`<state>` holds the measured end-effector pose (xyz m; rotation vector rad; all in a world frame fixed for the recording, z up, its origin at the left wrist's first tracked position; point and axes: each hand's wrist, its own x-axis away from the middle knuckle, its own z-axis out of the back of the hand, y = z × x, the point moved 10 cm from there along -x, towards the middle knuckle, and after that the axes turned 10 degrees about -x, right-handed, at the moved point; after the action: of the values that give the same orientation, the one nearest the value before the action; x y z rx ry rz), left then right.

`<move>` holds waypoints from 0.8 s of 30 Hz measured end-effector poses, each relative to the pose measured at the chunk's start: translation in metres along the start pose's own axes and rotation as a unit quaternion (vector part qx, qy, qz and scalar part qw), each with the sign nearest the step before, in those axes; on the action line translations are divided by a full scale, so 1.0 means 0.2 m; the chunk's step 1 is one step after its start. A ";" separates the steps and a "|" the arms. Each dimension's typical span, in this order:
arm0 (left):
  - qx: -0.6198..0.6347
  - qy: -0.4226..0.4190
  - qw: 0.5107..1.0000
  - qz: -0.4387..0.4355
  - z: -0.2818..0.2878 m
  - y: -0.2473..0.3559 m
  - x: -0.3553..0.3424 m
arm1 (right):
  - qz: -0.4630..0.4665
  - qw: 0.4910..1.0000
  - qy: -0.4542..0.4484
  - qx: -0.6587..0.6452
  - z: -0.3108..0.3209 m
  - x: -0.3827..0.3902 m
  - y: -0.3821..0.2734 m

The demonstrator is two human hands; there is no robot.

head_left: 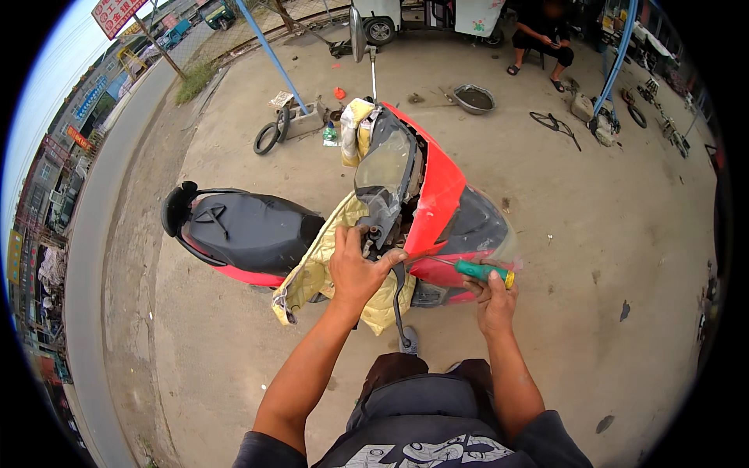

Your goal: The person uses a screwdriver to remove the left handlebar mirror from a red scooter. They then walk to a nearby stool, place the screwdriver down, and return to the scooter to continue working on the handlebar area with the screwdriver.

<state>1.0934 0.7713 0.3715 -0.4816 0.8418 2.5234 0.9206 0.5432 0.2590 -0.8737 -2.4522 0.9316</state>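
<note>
In front of me stands a motor scooter with a long dark seat (253,230) and a loosened red front panel (438,191) gaping beside the dark dashboard (386,160). My left hand (359,269) is closed around the handlebar's near end, its thumb stretched to the red panel's lower corner. My right hand (497,304) grips a screwdriver (477,271) with a green handle and yellow end. Its thin shaft points left at the panel's lower edge; whether the tip touches is too small to tell. A yellow quilted cover (320,253) hangs below the handlebar.
A mirror (358,35) rises on a stalk from the far handlebar. Beyond lie tyres (266,139), a concrete block (306,118) and a metal basin (473,99). A person (544,35) sits at the back right near a blue pole (618,54). A road runs along the left.
</note>
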 end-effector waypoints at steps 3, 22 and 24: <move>0.017 0.012 1.000 0.010 0.02 -0.03 0.01 | 0.020 0.999 -0.006 0.034 0.02 0.01 -0.09; 0.003 0.014 0.991 0.133 -0.01 -0.02 0.02 | -0.325 0.835 -0.314 0.313 -0.92 -0.50 0.05; -0.020 0.062 0.990 0.125 0.00 0.00 0.03 | -0.339 0.787 -0.362 0.367 -0.98 -0.50 0.07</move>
<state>1.0882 0.7729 0.3698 -0.5833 0.9515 2.7659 1.1046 0.5762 0.3766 0.7249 -2.2343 1.9070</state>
